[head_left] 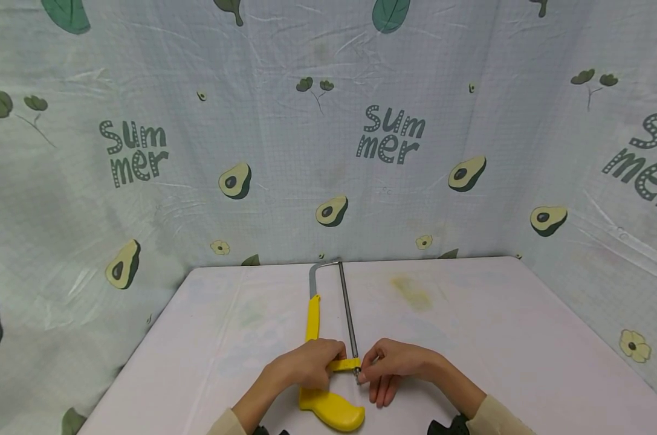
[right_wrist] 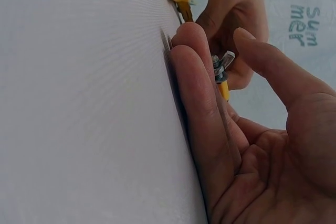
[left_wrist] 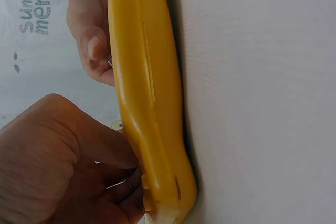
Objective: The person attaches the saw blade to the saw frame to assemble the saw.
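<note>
A hacksaw with a grey metal front frame and yellow rear frame lies on its side on the table, its yellow handle (head_left: 336, 412) toward me. My left hand (head_left: 313, 365) grips the yellow frame above the handle, fingers curled around it. The long grey blade (head_left: 348, 311) runs from the far tip down to a yellow cross-piece (head_left: 346, 364). Just below that sits a small metal wing nut (right_wrist: 223, 62). My right hand (head_left: 396, 365) has its thumb and index finger at the wing nut, the other fingers hanging near the tabletop.
The pale table (head_left: 502, 338) stretches out on both sides of the hacksaw, with a yellowish stain (head_left: 411, 292) at the far right. A printed curtain (head_left: 284, 139) hangs behind and around the table.
</note>
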The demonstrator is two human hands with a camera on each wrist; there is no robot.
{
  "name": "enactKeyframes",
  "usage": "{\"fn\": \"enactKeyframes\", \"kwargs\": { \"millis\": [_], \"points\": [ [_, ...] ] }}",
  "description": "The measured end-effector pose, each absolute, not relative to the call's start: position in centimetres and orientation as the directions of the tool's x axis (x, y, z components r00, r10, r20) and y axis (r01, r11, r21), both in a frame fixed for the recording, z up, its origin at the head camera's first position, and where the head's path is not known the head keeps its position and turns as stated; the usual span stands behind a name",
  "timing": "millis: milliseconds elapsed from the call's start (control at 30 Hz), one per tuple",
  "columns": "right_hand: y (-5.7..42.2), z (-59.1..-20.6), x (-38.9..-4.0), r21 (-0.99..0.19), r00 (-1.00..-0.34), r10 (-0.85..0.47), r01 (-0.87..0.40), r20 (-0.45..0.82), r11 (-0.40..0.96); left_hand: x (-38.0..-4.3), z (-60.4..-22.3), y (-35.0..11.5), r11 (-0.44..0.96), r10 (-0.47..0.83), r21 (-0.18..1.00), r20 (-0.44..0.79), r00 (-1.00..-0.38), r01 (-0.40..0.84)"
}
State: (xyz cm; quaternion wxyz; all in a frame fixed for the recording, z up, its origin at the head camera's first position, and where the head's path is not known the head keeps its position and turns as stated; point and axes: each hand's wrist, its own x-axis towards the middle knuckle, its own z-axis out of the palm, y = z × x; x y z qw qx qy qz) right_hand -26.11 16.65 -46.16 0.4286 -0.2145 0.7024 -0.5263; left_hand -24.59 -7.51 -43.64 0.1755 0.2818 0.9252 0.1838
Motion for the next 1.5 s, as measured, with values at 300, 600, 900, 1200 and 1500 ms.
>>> {"fn": "enactKeyframes", "kwargs": {
  "millis": [300,600,900,1200,1500],
  "points": [
    [16.46,-46.13,-25.91,-0.927,-0.551,-0.749,0.155,-0.369,0.343,-24.65,-43.72,-7.59,0.775,0.585,0.443,-0.229,-0.778,0.451],
    [16.18,-46.19,-25.8,-0.918,-0.571,-0.725,0.157,-0.385,0.364,-24.57,-43.72,-7.68,0.774,0.586,0.44,-0.225,-0.779,0.455],
    [16.31,-46.1,-25.93,-0.921,-0.567,-0.731,0.155,-0.379,0.357,-24.58,-43.49,-7.6,0.769,0.593,0.44,-0.219,-0.775,0.464],
    [16.42,-46.07,-25.98,-0.926,-0.563,-0.74,0.145,-0.366,0.348,-24.71,-43.59,-7.57,0.769,0.59,0.446,-0.219,-0.777,0.459],
    [16.55,-46.36,-26.25,-0.921,-0.546,-0.746,0.158,-0.382,0.356,-24.66,-43.55,-7.58,0.762,0.597,0.452,-0.21,-0.775,0.464]
  ]
}}
